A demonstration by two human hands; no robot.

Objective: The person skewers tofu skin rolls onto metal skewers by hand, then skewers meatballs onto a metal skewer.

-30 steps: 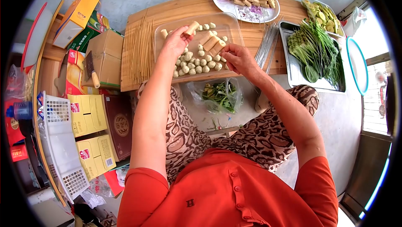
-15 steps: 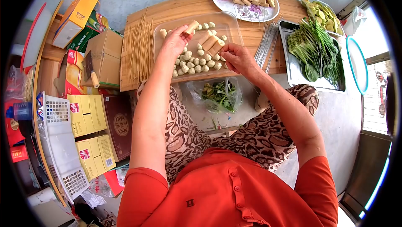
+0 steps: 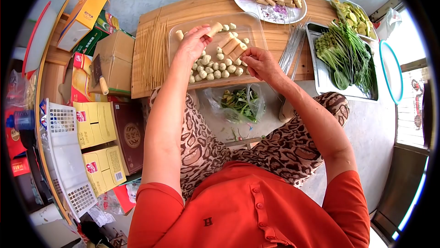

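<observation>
Left hand (image 3: 194,42) grips tan roll (image 3: 214,29) over clear tray (image 3: 253,24), fingers closed round near end — apparently leaving far end free. Right hand (image 3: 260,65) bunched at tray's right side; cannot tell if holding anything. Metal skewers (image 3: 293,50) right of tray, wooden sticks (image 3: 152,58) left — likely for reach.

The bare left hand (image 3: 195,42) is moving a tiny bit toward the right edge of the clear plastic tray (image 3: 253,24). It is taking the short, light-brown, tube-shaped piece of food (image 3: 214,30) along with it. Now that piece is hiding one ball from the row of small, round, pale, green-speckled balls (image 3: 232,26) near the tray's far edge, which was showing before.
</observation>
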